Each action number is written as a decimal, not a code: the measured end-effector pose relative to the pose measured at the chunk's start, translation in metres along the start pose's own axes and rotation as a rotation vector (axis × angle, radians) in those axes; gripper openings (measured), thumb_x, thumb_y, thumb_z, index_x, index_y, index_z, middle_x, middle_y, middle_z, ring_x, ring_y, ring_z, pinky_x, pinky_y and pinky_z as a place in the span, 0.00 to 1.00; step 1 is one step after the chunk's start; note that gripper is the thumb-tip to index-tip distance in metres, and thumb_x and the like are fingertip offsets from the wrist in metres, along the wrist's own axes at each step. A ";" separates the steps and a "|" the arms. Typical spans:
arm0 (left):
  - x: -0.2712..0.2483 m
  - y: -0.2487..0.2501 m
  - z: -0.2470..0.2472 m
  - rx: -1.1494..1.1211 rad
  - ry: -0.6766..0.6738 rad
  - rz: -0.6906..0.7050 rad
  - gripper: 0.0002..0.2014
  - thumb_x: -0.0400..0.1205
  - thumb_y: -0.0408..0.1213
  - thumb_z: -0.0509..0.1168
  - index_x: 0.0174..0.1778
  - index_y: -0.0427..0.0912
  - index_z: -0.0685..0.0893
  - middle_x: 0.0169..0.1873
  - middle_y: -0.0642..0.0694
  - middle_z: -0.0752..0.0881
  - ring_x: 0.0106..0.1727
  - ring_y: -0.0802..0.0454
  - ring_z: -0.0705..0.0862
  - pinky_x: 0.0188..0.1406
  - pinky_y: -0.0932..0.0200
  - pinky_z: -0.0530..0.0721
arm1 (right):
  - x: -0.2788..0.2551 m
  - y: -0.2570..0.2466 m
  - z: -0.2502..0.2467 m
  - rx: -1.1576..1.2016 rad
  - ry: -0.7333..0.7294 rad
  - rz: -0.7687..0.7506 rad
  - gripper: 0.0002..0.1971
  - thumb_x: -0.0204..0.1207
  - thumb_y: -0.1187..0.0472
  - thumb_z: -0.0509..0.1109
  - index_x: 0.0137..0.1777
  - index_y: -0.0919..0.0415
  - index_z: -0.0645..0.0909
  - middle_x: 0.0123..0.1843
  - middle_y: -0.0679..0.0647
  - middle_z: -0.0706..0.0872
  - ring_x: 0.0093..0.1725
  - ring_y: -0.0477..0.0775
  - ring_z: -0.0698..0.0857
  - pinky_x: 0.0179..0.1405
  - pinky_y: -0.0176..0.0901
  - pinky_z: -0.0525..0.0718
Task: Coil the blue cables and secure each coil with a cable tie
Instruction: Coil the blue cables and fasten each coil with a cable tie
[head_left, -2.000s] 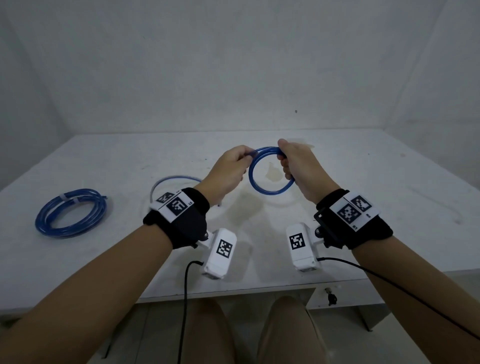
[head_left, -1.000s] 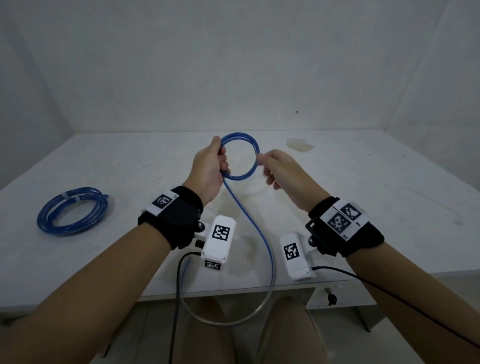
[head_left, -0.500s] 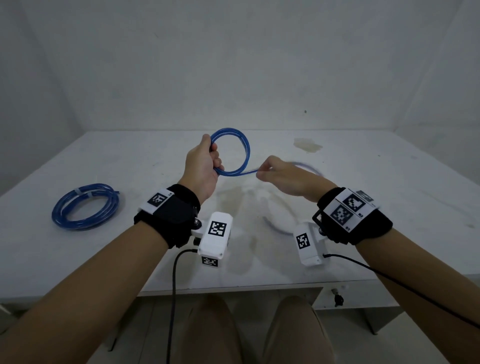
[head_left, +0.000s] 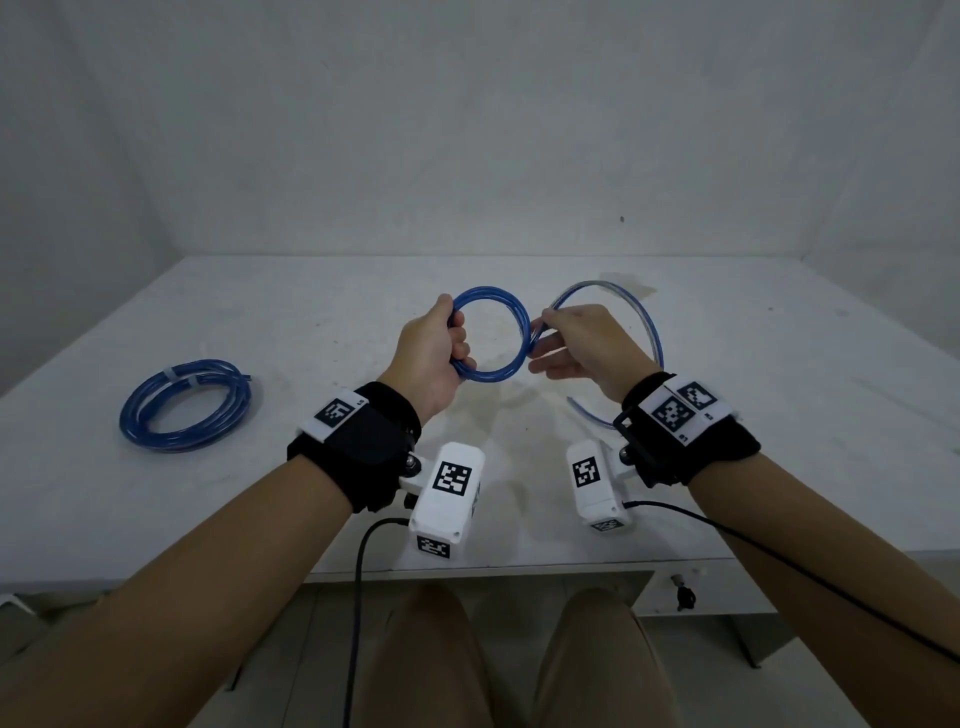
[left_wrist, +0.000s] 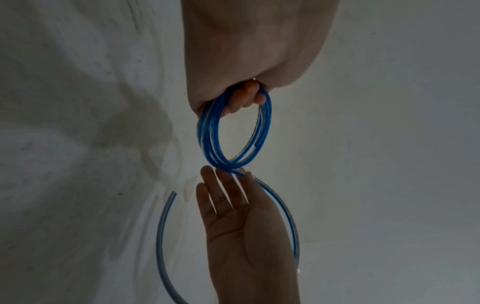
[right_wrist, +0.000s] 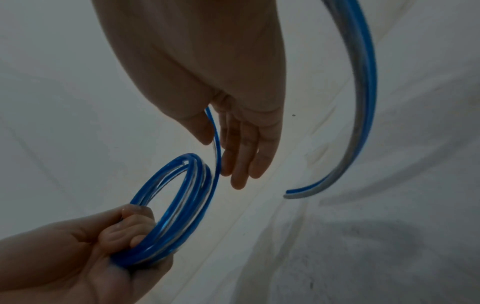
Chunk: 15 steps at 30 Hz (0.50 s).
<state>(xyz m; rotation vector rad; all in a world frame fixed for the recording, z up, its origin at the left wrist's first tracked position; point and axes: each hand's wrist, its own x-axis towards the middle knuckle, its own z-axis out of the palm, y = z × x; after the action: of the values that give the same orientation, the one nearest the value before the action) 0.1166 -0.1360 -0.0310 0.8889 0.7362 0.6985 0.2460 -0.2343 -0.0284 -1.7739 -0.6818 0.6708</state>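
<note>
Above the white bench (head_left: 779, 467), the left hand (head_left: 431, 358) has its fingers (right_wrist: 122, 230) curled tight round a small coil of glossy blue plastic cable (head_left: 511, 332). The right hand (head_left: 582, 345) pinches the cable's loose tail (head_left: 649, 322) between thumb and nearly straight fingers (right_wrist: 241, 156), just beside that coil. A second blue coil bound with a white cable tie (head_left: 184, 405) lies on the bench, well to the left.

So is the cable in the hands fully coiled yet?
Not yet. The left hand grips a coil of several loops, but a loose tail runs past the right hand, its cut end hanging free.
</note>
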 end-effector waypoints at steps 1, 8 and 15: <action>0.000 0.000 -0.001 0.012 0.002 0.007 0.18 0.88 0.45 0.57 0.33 0.43 0.74 0.16 0.54 0.66 0.22 0.56 0.62 0.28 0.61 0.66 | 0.000 0.000 -0.003 -0.024 -0.048 0.040 0.19 0.85 0.55 0.57 0.57 0.70 0.82 0.45 0.65 0.91 0.41 0.62 0.90 0.47 0.50 0.86; 0.008 0.006 -0.007 -0.042 0.048 0.046 0.17 0.88 0.43 0.57 0.32 0.43 0.73 0.20 0.53 0.65 0.23 0.56 0.61 0.29 0.61 0.65 | -0.013 -0.004 -0.020 -0.204 -0.384 0.228 0.27 0.86 0.45 0.55 0.56 0.71 0.84 0.48 0.66 0.91 0.44 0.63 0.91 0.47 0.48 0.88; 0.005 0.011 0.003 0.228 -0.071 0.126 0.17 0.87 0.43 0.57 0.32 0.42 0.74 0.18 0.54 0.65 0.21 0.56 0.60 0.28 0.61 0.64 | -0.020 -0.018 -0.014 -0.110 -0.127 -0.264 0.09 0.81 0.58 0.66 0.46 0.61 0.84 0.37 0.52 0.87 0.31 0.46 0.82 0.34 0.38 0.77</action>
<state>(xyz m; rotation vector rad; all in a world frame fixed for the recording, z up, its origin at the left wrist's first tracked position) 0.1195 -0.1285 -0.0211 1.1700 0.7100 0.6994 0.2403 -0.2531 -0.0046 -1.7105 -1.0363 0.5780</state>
